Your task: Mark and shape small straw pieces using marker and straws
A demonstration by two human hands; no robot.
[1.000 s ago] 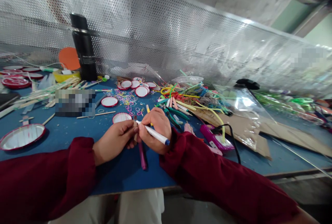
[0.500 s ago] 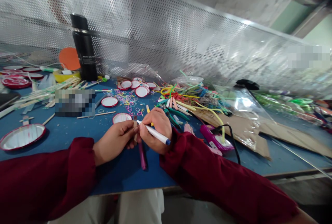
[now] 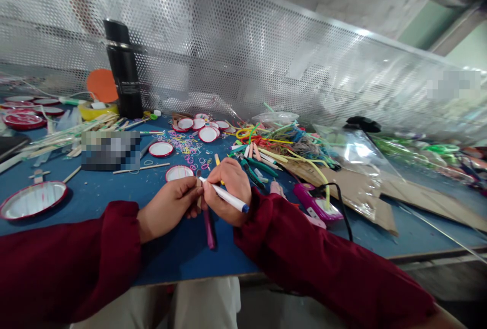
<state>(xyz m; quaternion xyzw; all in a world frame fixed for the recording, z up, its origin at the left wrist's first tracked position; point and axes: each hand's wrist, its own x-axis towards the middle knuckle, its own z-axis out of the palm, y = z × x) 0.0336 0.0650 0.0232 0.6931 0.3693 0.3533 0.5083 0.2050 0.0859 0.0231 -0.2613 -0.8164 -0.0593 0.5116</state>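
Note:
My left hand point(image 3: 165, 207) pinches a small flat wooden craft stick point(image 3: 198, 181) upright between thumb and fingers. Closed around a white marker point(image 3: 231, 200) with a blue end, my right hand point(image 3: 234, 184) meets the left one. The marker's tip rests at or very near the stick's upper part; exact contact is too small to tell. Below both hands a purple stick-like object point(image 3: 209, 231) slants towards the table edge, its upper end hidden by my fingers. Just behind the hands lies a white lid with a red rim point(image 3: 179, 172).
Small coloured rubber bands point(image 3: 186, 143) lie scattered ahead, beside more lids point(image 3: 160, 149). Green-handled pliers point(image 3: 253, 174) and a purple power strip point(image 3: 310, 201) are to the right. A black bottle point(image 3: 125, 72) stands by the perforated metal screen point(image 3: 228, 50). Wooden sticks point(image 3: 91, 126) pile at left.
The marker and my right hand have shifted very slightly to the left. My left hand keeps the craft stick in almost the same place.

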